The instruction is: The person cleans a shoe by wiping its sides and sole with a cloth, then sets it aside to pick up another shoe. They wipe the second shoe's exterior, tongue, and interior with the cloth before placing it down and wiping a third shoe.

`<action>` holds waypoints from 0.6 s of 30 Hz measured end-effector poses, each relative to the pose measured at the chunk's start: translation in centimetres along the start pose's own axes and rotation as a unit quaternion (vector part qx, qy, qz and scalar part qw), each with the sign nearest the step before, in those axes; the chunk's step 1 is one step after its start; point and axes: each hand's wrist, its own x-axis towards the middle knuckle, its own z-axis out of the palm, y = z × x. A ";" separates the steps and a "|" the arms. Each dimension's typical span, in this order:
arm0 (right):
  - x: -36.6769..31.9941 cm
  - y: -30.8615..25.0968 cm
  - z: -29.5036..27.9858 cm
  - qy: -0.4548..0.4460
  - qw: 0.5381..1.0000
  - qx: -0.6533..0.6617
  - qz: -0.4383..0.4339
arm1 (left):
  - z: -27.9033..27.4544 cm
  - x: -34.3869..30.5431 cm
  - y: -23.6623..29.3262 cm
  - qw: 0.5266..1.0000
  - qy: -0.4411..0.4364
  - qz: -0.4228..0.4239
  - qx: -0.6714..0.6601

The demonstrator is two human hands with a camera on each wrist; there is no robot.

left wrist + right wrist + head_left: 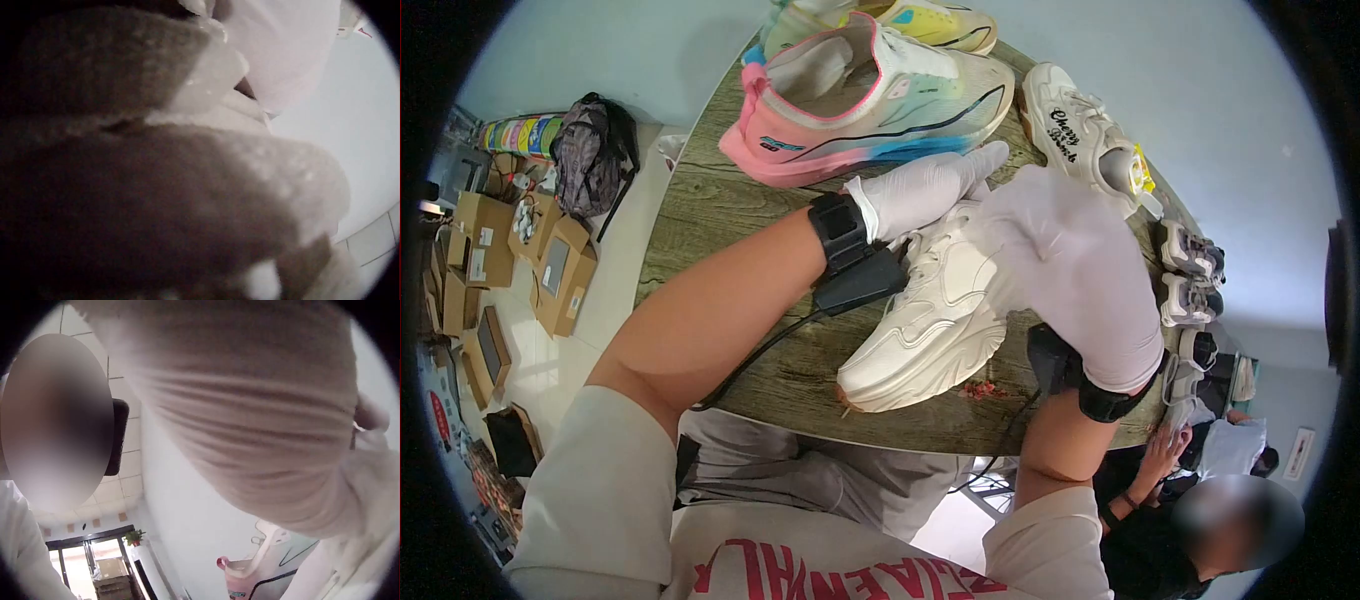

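- Closest in, the white sneaker (930, 320) lies on the wooden table (700, 200), toe towards the person and sole down, with red crumbs (980, 388) just beside the sole
- Both hands are gloved and together on its rear half: the left hand (930, 190) lies over the far side with fingers stretched out, while the right hand (1070, 270) covers the collar, and I cannot tell how its fingers are set
- By my judgement the work on this shoe is mid-way: it is not lifted, and what is finished under the gloves is hidden
- Beyond stand a pastel sneaker (870, 100) and a cream sneaker (1080, 135)
- On the floor, far left, are cardboard boxes (490, 240)
- Only the head view shows this layout: the left wrist view is a dark blur, while the right wrist view shows the glove's back plus a doorway (87, 562)
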 end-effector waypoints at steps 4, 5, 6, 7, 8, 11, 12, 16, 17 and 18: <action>-0.1 0.2 -0.6 0.021 0.998 -0.050 0.038 | 0.0 -0.5 0.8 0.997 -0.017 -0.069 0.039; 0.0 0.0 -0.7 0.022 0.995 -0.070 0.064 | 0.1 -0.3 0.1 0.999 0.000 -0.011 0.042; 0.2 -0.1 -0.8 0.022 0.995 -0.070 0.065 | 0.3 -0.5 0.0 0.998 0.016 0.046 0.045; 0.4 -0.2 -0.7 0.022 0.999 -0.032 0.020 | 0.8 -0.5 -0.2 0.998 0.015 0.046 0.046; 0.4 -0.2 -0.7 0.022 0.999 0.006 -0.025 | 1.5 -0.6 -0.4 0.990 0.071 0.118 0.023; 0.1 0.0 -0.3 0.023 0.999 -0.027 -0.031 | 0.3 0.0 -0.6 0.992 0.064 0.105 0.019; -0.1 0.1 -0.4 0.023 0.999 -0.027 -0.031 | -0.2 -0.1 -0.1 0.999 0.000 0.020 0.037; -0.1 0.0 -1.0 -0.013 0.996 -0.011 0.086 | -0.5 -0.5 0.8 0.996 -0.054 -0.061 0.034; 0.0 -0.1 -1.1 -0.019 0.994 -0.015 0.111 | -0.3 -0.1 -0.1 0.999 -0.022 -0.013 0.025; 0.2 -0.4 -1.0 -0.019 0.994 -0.015 0.111 | 0.0 0.0 -0.7 0.999 0.011 0.035 0.015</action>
